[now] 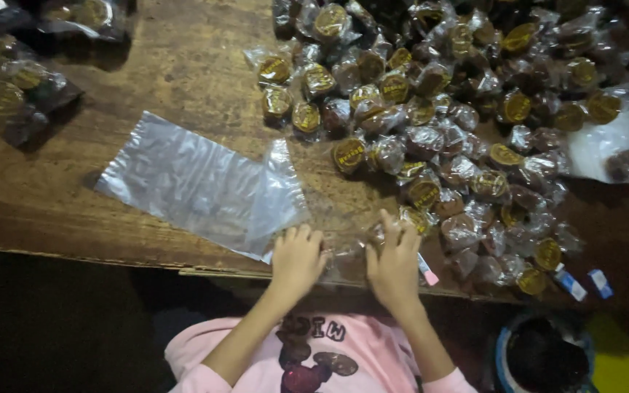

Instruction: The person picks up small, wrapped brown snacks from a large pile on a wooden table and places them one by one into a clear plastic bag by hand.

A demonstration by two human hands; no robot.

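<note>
wooden table (183,65): left hand (298,258), right hand (394,263) press small clear wrapper (346,251).

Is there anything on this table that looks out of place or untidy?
Mostly no. The wrapped sweets lie in a loose heap, and one clear bag lies crumpled beside both hands. Nothing looks spilled or broken.

The person wears a pale pink top (314,356) with short sleeves; the sleeve hems show at the bottom edge of the view, one on each side. Across the chest, below the fingers (296,236), the top carries a printed cartoon figure (307,360) in dark maroon and red, with round shapes, and a row of dark block letters above it. Both forearms are bare from the sleeves to the wrists. No rings, watch or bracelets can be seen on either hand.
</note>
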